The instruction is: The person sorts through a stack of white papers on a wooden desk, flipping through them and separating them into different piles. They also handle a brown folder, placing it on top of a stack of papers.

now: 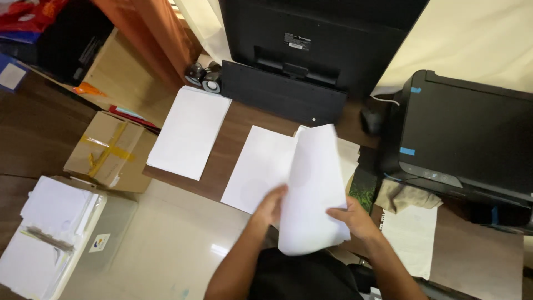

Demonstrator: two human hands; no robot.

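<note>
We hold one white sheet (313,191) lifted above the worktop (233,133), left hand (270,204) and right hand (355,218) both closed on its near edges. One paper stack (190,131) lies far left, another (258,166) beneath; sorting looks underway.

black printer (466,133) | cardboard box (108,151) | small speakers (203,78) | open binder (47,233)
</note>
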